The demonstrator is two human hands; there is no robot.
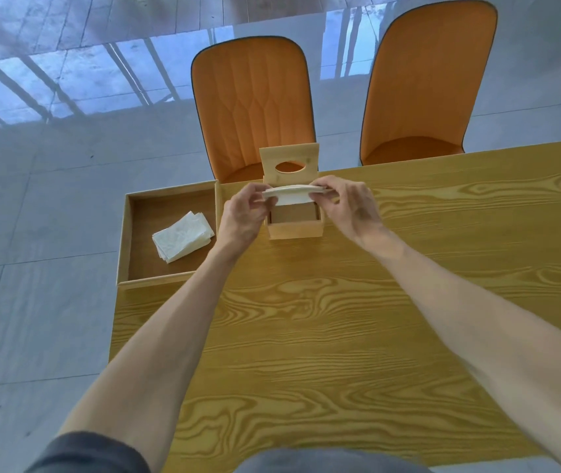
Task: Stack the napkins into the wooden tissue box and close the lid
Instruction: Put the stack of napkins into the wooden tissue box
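A small wooden tissue box (295, 230) stands on the table near its far edge. Its lid (289, 162), with an oval slot, is swung up and stands upright behind it. Just above the box's open top, a flat stack of white napkins (292, 195) is held level. My left hand (243, 216) grips its left end and my right hand (347, 204) grips its right end. The inside of the box looks brown, and the held stack hides part of it.
A shallow wooden tray (128, 233) sits at the table's left end, with a loose pile of white napkins (183, 236) in it. Two orange chairs (253, 107) stand beyond the far edge. The wood-grain table (340, 336) stretches toward me.
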